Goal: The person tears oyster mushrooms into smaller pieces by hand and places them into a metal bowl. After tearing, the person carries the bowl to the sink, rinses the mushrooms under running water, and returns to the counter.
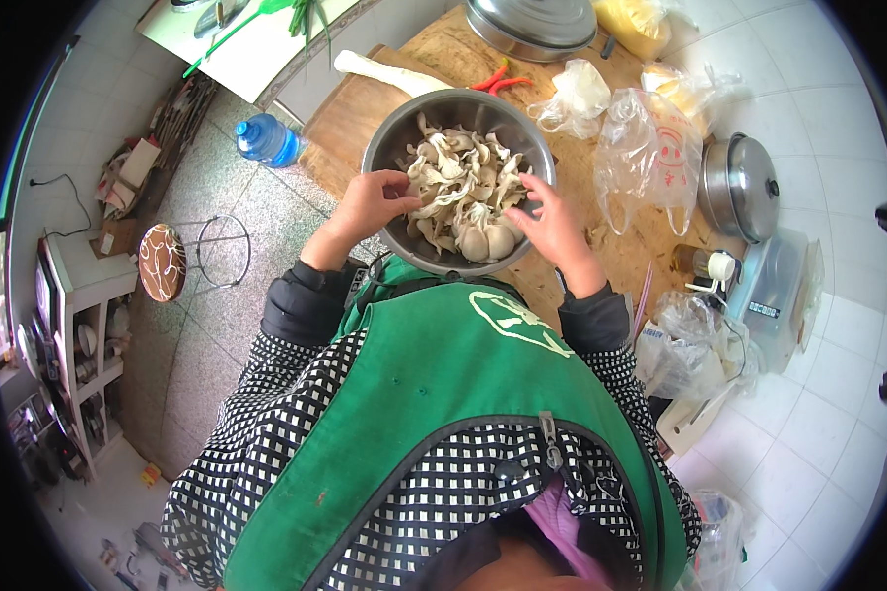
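A steel mixing bowl stands at the table's edge, right in front of my green apron. Oyster mushrooms lie heaped in it, torn pieces above and a thicker cluster near the side closest to me. At the bowl's left, my left hand reaches over the rim, thumb and fingers apart at the outer mushrooms. My right hand is at the right side, its fingertips at the pieces there, with thumb and index finger apart. Whether either hand grips a piece is hard to tell.
Beyond the bowl are a wooden cutting board, a peeled white stalk, red chillies and a lidded steel pot. Plastic bags, another pot and an oil bottle stand right. A blue bottle is left.
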Action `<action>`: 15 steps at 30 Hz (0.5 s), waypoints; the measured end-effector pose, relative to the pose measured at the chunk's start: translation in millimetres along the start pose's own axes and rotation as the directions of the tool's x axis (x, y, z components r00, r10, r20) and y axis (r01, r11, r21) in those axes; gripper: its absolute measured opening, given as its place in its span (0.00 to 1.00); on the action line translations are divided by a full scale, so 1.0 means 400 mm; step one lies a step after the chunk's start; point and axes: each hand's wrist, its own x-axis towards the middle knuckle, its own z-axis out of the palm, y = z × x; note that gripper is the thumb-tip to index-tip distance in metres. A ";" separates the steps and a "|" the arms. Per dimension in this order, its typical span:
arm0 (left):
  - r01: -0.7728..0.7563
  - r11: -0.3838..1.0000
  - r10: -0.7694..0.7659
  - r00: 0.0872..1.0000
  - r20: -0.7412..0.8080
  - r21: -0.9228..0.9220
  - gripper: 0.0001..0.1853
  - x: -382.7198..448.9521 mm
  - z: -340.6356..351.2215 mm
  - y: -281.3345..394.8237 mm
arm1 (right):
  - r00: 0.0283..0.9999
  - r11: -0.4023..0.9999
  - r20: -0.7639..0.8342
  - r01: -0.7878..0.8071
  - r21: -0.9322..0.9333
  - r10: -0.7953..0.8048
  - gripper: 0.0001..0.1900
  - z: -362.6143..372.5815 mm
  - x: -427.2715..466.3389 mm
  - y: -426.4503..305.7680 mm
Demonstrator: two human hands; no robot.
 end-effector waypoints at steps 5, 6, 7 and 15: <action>-0.023 1.000 0.024 0.998 -0.061 0.018 0.18 -0.008 0.022 -0.006 | 0.942 0.945 0.280 0.249 -0.212 -0.186 0.31 0.021 -0.059 -0.027; -0.025 1.000 0.026 0.997 -0.070 0.016 0.17 -0.009 0.029 -0.007 | 0.949 0.952 0.248 0.242 -0.189 -0.193 0.30 0.038 -0.058 -0.029; -0.022 1.000 0.023 0.997 -0.080 0.005 0.17 -0.009 0.033 -0.007 | 0.959 0.958 0.232 0.211 -0.194 -0.164 0.30 0.043 -0.056 -0.026; -0.020 0.996 0.042 0.966 0.256 -0.086 0.26 -0.008 0.060 0.015 | 0.971 0.965 0.237 -0.024 0.262 -0.040 0.23 0.028 -0.022 -0.009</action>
